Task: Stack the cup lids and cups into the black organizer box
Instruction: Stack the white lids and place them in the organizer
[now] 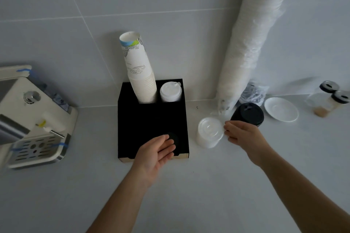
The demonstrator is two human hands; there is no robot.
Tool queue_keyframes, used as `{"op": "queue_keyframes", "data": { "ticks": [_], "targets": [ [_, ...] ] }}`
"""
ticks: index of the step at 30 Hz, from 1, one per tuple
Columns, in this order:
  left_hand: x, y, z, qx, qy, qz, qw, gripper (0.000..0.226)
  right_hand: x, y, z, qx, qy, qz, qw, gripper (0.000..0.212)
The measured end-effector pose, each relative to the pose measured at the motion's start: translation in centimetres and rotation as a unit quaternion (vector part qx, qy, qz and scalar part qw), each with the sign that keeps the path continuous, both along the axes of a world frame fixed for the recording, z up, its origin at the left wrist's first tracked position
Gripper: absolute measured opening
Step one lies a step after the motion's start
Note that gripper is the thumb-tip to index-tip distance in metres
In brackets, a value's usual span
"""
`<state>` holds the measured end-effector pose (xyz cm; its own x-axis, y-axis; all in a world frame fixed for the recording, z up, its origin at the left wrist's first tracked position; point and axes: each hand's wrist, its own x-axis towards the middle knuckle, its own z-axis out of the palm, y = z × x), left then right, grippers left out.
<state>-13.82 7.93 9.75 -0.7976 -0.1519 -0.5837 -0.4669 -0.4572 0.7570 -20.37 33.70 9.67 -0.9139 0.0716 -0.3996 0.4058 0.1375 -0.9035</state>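
The black organizer box stands on the counter against the wall. Its back left slot holds a tall stack of white paper cups; its back right slot holds a stack of white lids. A black lid lies in the front right slot. My left hand hovers over the box's front edge, palm up, fingers relaxed beside that black lid. Right of the box stands a stack of clear white lids, and behind it a stack of black lids. My right hand touches the clear stack's right rim with its fingertips.
A long plastic sleeve of white cups leans on the wall at the right. A white saucer and two black-capped jars stand farther right. A coffee machine occupies the left side.
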Motion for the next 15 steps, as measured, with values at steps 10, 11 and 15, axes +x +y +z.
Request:
{"op": "queue_keyframes", "data": {
  "ticks": [10, 11, 15],
  "targets": [
    [-0.4, 4.2, -2.4, -0.019, -0.055, -0.080, 0.995, 0.030, 1.1, 1.8, -3.3, 0.041, -0.053, -0.005, 0.998, 0.021],
    [-0.6, 4.8, -2.7, -0.017, -0.060, -0.090, 0.994, 0.020, 1.1, 1.8, -3.6, 0.041, -0.058, -0.006, 0.997, 0.029],
    [-2.3, 7.4, -3.9, -0.034, -0.093, -0.117, 0.988, 0.014, 0.0, 1.8, -5.2, 0.046, -0.073, 0.000, 0.996, 0.050]
  ]
}}
